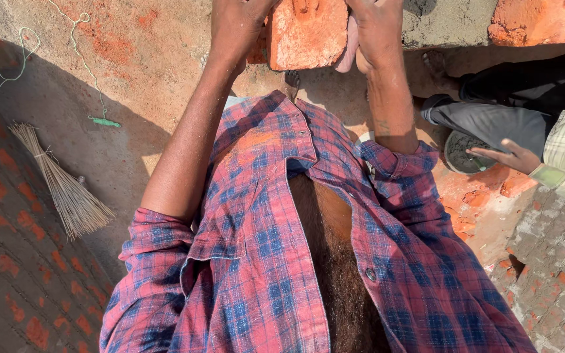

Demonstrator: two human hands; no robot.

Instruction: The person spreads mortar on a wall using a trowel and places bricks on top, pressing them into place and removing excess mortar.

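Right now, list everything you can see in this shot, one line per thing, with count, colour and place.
Rough red clay brick: one, orange-red, top centre, between both hands.
Second red brick: one, orange-red, top right on grey mortar.
Bundled straw broom: one, tan, lying on the ground at left.
Thin green string: one, pale green, trailing across top left.
Round pan of grey mortar: one, dark grey, right of centre.
Co-worker's hand: one, at the pan's edge, right.
Plaid shirt: one, red and blue, centre foreground.
Left hand: on the brick's left side.
Right hand: on the brick's right side.
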